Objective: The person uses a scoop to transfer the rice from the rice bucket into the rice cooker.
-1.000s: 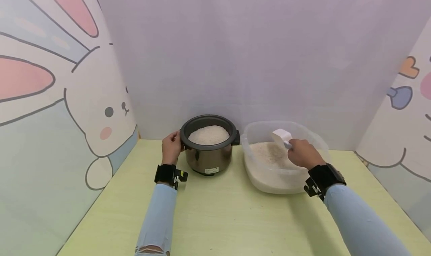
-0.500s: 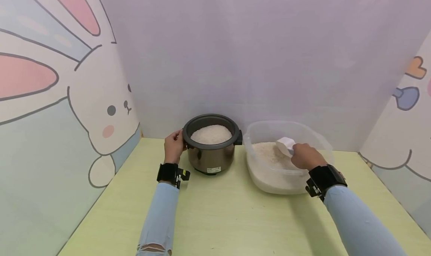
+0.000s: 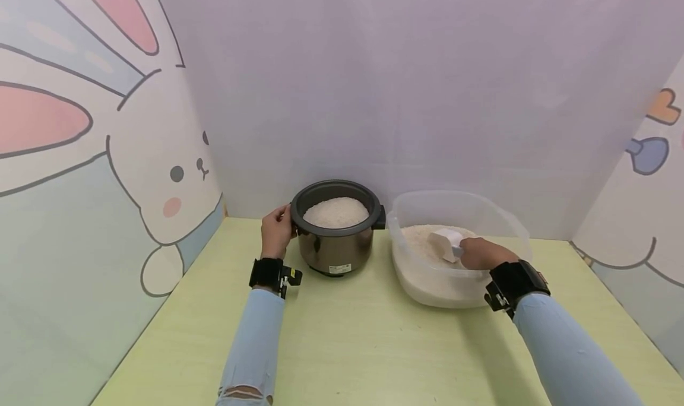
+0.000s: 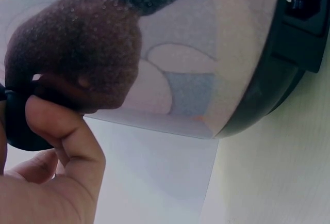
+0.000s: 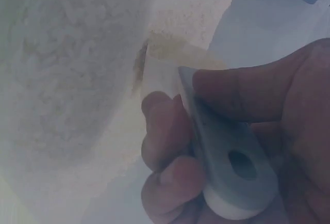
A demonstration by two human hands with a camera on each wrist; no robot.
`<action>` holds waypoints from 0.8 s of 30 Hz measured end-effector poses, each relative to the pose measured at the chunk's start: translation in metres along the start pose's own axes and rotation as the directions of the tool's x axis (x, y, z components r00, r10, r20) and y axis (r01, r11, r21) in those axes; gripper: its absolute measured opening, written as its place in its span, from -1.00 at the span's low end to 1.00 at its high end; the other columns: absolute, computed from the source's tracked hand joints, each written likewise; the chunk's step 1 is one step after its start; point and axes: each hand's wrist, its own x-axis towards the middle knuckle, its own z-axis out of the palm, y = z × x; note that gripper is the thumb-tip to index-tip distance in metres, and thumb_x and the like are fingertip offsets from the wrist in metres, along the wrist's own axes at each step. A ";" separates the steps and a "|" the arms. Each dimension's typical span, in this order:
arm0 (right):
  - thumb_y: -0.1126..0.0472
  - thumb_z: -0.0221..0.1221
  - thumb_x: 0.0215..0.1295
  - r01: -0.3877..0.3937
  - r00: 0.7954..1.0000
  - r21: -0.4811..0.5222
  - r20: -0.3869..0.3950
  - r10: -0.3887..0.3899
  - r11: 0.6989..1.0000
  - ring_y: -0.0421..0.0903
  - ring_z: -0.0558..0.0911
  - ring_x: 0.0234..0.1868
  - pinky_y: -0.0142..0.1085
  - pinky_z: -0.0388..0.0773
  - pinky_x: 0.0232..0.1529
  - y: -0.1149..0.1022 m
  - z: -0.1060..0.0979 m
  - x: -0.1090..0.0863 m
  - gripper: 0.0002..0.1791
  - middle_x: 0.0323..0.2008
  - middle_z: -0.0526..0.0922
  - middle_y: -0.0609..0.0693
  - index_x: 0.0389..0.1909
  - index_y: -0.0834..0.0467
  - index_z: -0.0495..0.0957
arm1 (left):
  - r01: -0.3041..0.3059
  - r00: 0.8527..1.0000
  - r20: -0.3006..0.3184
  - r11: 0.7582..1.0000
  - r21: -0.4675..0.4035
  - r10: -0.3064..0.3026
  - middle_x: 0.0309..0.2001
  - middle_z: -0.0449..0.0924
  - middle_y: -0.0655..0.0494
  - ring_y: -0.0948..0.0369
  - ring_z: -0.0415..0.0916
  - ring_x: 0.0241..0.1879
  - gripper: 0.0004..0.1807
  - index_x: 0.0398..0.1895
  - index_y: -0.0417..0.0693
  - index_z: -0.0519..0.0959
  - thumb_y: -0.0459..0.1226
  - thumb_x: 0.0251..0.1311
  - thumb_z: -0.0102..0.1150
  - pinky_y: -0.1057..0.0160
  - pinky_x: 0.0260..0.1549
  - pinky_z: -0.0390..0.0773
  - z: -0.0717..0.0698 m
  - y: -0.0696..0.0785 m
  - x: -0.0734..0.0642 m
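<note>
A rice cooker (image 3: pixel 335 249) with a dark rim and shiny brown body stands at the back of the table, filled with a mound of white rice (image 3: pixel 336 212). At its left side my left hand (image 3: pixel 275 232) grips the black side handle (image 4: pixel 23 126), thumb and fingers bent round it. To the right, a clear plastic tub (image 3: pixel 427 287) holds more rice (image 3: pixel 419 240). My right hand (image 3: pixel 483 254) is inside the tub and grips a white scoop (image 3: pixel 447 241) by its grey-white handle (image 5: pixel 232 157). The scoop's bowl is down at the rice surface.
The pale yellow-green table (image 3: pixel 347 335) stretches in front of both containers. A plain light curtain (image 3: pixel 374 97) hangs close behind them. Cartoon-printed panels (image 3: pixel 160 204) flank the table on the left and right.
My right hand has lowered the scoop from above the tub to the rice surface. My left hand stays on the cooker's handle. The view has shifted slightly.
</note>
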 end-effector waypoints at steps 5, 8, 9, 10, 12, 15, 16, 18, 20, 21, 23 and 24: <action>0.41 -0.06 0.31 0.021 1.000 -0.007 -0.016 -0.021 1.000 -0.06 0.33 -0.46 -0.21 0.28 -0.34 0.000 0.001 0.000 -0.88 -0.46 0.40 0.05 -0.32 0.28 0.45 | 0.006 1.000 -0.007 1.000 0.006 -0.006 -0.26 0.63 -0.07 0.30 0.59 -0.47 -0.60 0.18 -0.21 0.64 -0.11 0.54 0.09 0.40 -0.49 0.65 0.000 0.001 -0.001; 0.42 -0.09 0.35 0.046 0.999 0.018 -0.003 -0.046 0.999 -0.08 0.30 -0.46 -0.21 0.25 -0.33 -0.001 0.002 0.000 -0.84 -0.46 0.38 0.02 -0.31 0.26 0.48 | 0.008 1.000 -0.009 1.000 0.004 -0.008 -0.26 0.62 -0.07 0.30 0.59 -0.47 -0.61 0.18 -0.22 0.64 -0.11 0.54 0.10 0.41 -0.50 0.65 0.000 0.001 -0.002; 0.42 -0.09 0.36 0.052 0.999 0.037 0.005 -0.052 0.998 -0.08 0.30 -0.46 -0.20 0.24 -0.33 -0.002 0.002 0.001 -0.82 -0.46 0.37 0.02 -0.29 0.25 0.50 | 0.009 1.000 -0.009 1.000 0.005 -0.008 -0.26 0.62 -0.07 0.30 0.59 -0.47 -0.60 0.18 -0.22 0.64 -0.12 0.54 0.10 0.41 -0.50 0.65 0.000 0.001 -0.002; 0.40 -0.08 0.38 0.060 0.998 0.052 0.013 -0.061 0.997 -0.09 0.29 -0.46 -0.19 0.23 -0.32 -0.002 0.002 0.001 -0.80 -0.46 0.38 0.02 -0.25 0.26 0.54 | 0.009 1.000 -0.008 1.000 0.004 -0.009 -0.26 0.62 -0.07 0.30 0.58 -0.47 -0.60 0.18 -0.22 0.64 -0.12 0.54 0.10 0.41 -0.50 0.65 0.000 0.001 -0.002; 0.36 -0.02 0.39 0.061 0.998 0.078 0.024 -0.063 0.995 -0.09 0.31 -0.44 -0.18 0.24 -0.31 -0.003 0.002 0.001 -0.75 -0.42 0.42 0.02 -0.11 0.27 0.61 | 0.010 1.000 -0.006 1.000 0.006 -0.010 -0.26 0.61 -0.06 0.30 0.58 -0.47 -0.60 0.18 -0.23 0.64 -0.11 0.54 0.09 0.41 -0.50 0.64 0.000 0.001 -0.002; 0.28 0.09 0.36 0.055 0.998 0.093 0.024 -0.057 0.994 -0.07 0.41 -0.35 -0.19 0.32 -0.27 -0.004 0.003 0.002 -0.62 -0.23 0.60 0.09 0.13 0.28 0.64 | 0.010 1.000 -0.003 1.000 0.005 -0.010 -0.26 0.62 -0.06 0.30 0.58 -0.48 -0.59 0.18 -0.23 0.64 -0.11 0.54 0.09 0.41 -0.50 0.64 0.000 0.001 -0.002; 0.25 0.12 0.35 0.057 0.998 0.090 0.023 -0.059 0.994 -0.06 0.47 -0.30 -0.18 0.38 -0.24 -0.004 0.004 0.002 -0.58 -0.14 0.65 0.13 0.18 0.29 0.62 | 0.010 1.000 -0.002 1.000 0.003 -0.010 -0.27 0.62 -0.06 0.30 0.58 -0.47 -0.59 0.18 -0.23 0.64 -0.11 0.54 0.09 0.41 -0.50 0.64 0.000 0.001 -0.002; 0.20 0.16 0.35 0.073 0.997 0.073 0.018 -0.075 0.995 0.02 0.59 -0.12 -0.13 0.52 -0.13 -0.005 0.004 0.002 -0.54 0.06 0.66 0.22 0.21 0.29 0.62 | 0.006 1.000 -0.002 1.000 -0.002 -0.006 -0.27 0.62 -0.05 0.31 0.58 -0.48 -0.59 0.18 -0.24 0.64 -0.11 0.54 0.09 0.41 -0.50 0.65 -0.001 0.001 -0.003; 0.16 0.18 0.38 0.090 0.996 0.061 0.016 -0.091 0.994 0.14 0.62 0.07 -0.03 0.58 0.01 -0.005 0.005 0.002 -0.55 0.18 0.61 0.27 0.21 0.28 0.62 | 0.001 1.000 -0.003 1.000 -0.009 -0.001 -0.29 0.61 -0.04 0.31 0.58 -0.49 -0.59 0.18 -0.24 0.64 -0.11 0.54 0.09 0.41 -0.51 0.64 -0.001 0.002 -0.003; 0.13 0.19 0.39 0.098 0.995 0.054 0.015 -0.099 0.994 0.20 0.59 0.16 0.02 0.58 0.08 -0.005 0.005 0.002 -0.55 0.22 0.58 0.29 0.20 0.27 0.63 | -0.002 1.000 -0.004 1.000 -0.011 0.002 -0.30 0.61 -0.03 0.31 0.58 -0.49 -0.59 0.17 -0.25 0.64 -0.12 0.54 0.09 0.41 -0.51 0.64 -0.001 0.002 -0.004; 0.10 0.20 0.41 0.113 0.993 0.048 0.014 -0.114 0.992 0.27 0.55 0.23 0.08 0.56 0.13 -0.005 0.004 0.001 -0.57 0.22 0.57 0.30 0.17 0.27 0.65 | -0.006 1.000 -0.002 1.000 -0.016 0.006 -0.32 0.60 -0.01 0.32 0.57 -0.51 -0.60 0.17 -0.26 0.63 -0.12 0.54 0.09 0.41 -0.52 0.64 -0.001 0.003 -0.005; 0.08 0.21 0.42 0.117 0.993 0.050 0.014 -0.118 0.992 0.28 0.55 0.24 0.08 0.56 0.14 -0.006 0.004 0.000 -0.57 0.22 0.58 0.29 0.16 0.26 0.66 | -0.008 1.000 -0.003 1.000 -0.016 0.007 -0.32 0.60 -0.01 0.32 0.57 -0.51 -0.60 0.17 -0.26 0.63 -0.13 0.54 0.09 0.41 -0.52 0.64 -0.001 0.003 -0.005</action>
